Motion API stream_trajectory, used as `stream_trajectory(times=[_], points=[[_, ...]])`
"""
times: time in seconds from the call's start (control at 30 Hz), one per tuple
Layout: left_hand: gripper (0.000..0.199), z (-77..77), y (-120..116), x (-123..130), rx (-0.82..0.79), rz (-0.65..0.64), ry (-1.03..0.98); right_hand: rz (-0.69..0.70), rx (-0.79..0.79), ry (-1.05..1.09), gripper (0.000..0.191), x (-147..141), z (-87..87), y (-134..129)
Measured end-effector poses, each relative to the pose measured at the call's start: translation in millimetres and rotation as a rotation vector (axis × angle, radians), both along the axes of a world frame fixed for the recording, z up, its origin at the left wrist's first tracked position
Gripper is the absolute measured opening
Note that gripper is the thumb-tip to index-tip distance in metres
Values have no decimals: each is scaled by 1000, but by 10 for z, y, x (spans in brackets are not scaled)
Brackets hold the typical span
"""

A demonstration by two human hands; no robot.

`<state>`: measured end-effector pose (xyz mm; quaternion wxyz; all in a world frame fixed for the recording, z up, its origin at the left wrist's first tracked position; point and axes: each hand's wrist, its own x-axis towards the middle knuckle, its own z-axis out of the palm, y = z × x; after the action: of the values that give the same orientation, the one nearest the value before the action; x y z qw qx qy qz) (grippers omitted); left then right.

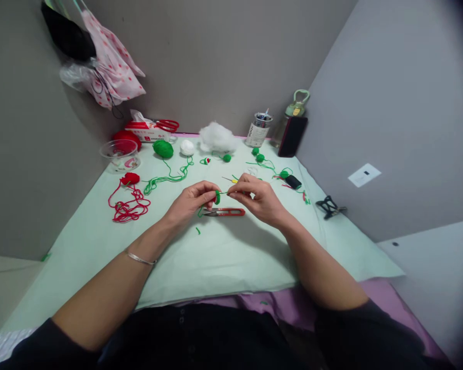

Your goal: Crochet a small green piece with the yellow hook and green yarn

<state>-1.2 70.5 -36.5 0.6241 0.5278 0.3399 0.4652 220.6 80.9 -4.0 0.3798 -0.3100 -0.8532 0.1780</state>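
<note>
Between the thumb and fingers of my left hand (195, 199) is a small green crocheted piece (217, 197), with a bit of red at its lower edge. My right hand (256, 198) is closed in a pinch just to the right, on a thin green yarn strand (224, 192) that runs to the piece. Whether a needle is on the strand is too small to tell. Under my hands lie thread snips (231, 211) with orange-red handles. A yellow-handled tool (234, 181) with a thin tip lies partly hidden behind my right hand.
Red yarn (131, 208) and green yarn (165, 180) trail at the left. Behind them stand a clear tub (120, 156), a green ball (163, 149), a white ball (187, 148) and stuffing (217, 137). A phone (293, 136) leans on a bottle (296, 107) at the right.
</note>
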Motion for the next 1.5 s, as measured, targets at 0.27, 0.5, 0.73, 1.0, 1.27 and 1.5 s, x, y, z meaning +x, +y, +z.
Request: stream_trajectory(times=[0.27,0.5,0.73,1.0,1.27,1.5], points=[[24,4,-20,-4,-18,-28,-7,14,-11,16,12,-16,-47,17],[27,12,-37,-7,-58,-66,-1,35,48,36,14,-68,-85,-29],[27,27,-64,44,-102,-33,-30,-27,-116,110,7,-128,-139,10],[29,89,-97,53,-113,1,-28,85,-404,220,25,-151,-129,-16],[29,48,-108,107,-132,-11,22,-28,-325,177,20,-129,-104,0],[27,-53,-95,127,-43,-8,105,61,-633,201,14,-154,-72,-37]])
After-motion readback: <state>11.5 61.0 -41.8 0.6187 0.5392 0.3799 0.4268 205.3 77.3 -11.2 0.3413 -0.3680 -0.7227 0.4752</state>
